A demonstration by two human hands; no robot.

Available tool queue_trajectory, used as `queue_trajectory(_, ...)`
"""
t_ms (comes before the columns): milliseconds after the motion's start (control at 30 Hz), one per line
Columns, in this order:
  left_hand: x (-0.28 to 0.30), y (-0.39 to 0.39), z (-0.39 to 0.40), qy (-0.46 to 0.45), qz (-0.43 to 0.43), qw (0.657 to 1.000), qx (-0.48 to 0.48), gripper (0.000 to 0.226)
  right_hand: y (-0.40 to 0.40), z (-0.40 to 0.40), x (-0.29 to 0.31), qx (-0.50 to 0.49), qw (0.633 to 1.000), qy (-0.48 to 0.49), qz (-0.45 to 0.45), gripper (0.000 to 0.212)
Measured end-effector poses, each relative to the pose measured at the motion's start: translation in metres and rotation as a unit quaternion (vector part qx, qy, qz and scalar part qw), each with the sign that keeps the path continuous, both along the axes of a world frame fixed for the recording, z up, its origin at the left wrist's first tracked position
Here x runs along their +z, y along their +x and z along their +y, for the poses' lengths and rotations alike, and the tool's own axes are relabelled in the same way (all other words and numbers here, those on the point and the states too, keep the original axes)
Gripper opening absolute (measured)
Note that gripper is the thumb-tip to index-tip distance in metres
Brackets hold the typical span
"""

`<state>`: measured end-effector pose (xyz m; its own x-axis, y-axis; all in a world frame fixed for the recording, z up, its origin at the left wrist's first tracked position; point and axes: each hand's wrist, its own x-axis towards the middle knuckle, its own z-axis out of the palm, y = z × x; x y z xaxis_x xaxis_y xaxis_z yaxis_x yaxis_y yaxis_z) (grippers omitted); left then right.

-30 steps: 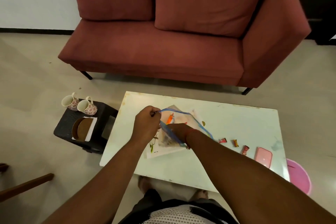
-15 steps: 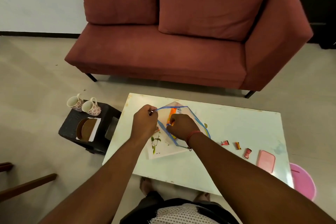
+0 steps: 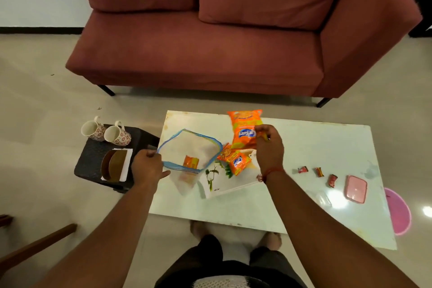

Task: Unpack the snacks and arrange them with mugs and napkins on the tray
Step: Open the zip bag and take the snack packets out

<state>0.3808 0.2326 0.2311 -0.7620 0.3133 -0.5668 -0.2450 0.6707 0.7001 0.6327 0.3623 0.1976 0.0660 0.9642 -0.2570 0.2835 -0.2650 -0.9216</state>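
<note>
An orange snack packet [image 3: 245, 128] is held up by the right hand [image 3: 268, 147], whose fingers are curled and pinching its lower right edge, above the far side of the white tray [image 3: 229, 184]. A second orange packet [image 3: 236, 161] lies on the tray just below the hand. A third packet [image 3: 191, 162] is seen inside the clear zip bag [image 3: 189, 147], whose blue-rimmed mouth is held wide open. The bag's left rim is gripped by the left hand [image 3: 147, 168], with its fingers curled round the edge and one finger extended beneath.

The tray rests on the white desk [image 3: 304, 147], partly under the bag. Three small wrapped sweets [image 3: 319, 172] and a pink case [image 3: 355, 188] lie on the desk well to the right. Two patterned mugs [image 3: 105, 132] stand on a dark side stool [image 3: 93, 161] to the left, beside white napkins [image 3: 124, 163] lying under a brown holder.

The unpacking is judged to be partly done. The raised packet is held only by an edge, so it could slip or swing and knock the packet below off the tray. The bag could collapse or be dragged across the tray if the left-hand grip is loosened, making the last packet awkward to reach.
</note>
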Motion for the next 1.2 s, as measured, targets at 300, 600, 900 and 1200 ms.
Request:
queue_trajectory(300,-0.018,-0.056,-0.035,-0.02,-0.001,1.0,0.01,0.018,-0.039,-0.016,-0.114,0.073,0.957,-0.159,-0.23,0.028)
queue_trajectory(600,-0.024,-0.075,-0.047,0.005,-0.032,0.999,-0.03,0.011,-0.071,-0.014,-0.172,0.185,0.92,-0.241,-0.245,0.029)
queue_trajectory(900,-0.027,-0.027,-0.022,0.024,-0.055,0.992,-0.107,0.01,-0.036,-0.019,-0.102,-0.013,0.986,-0.055,-0.155,0.032)
queue_trajectory(1200,0.017,0.09,0.018,0.082,-0.031,0.975,-0.205,0.007,-0.01,-0.035,-0.008,0.361,0.902,0.011,-0.238,0.023)
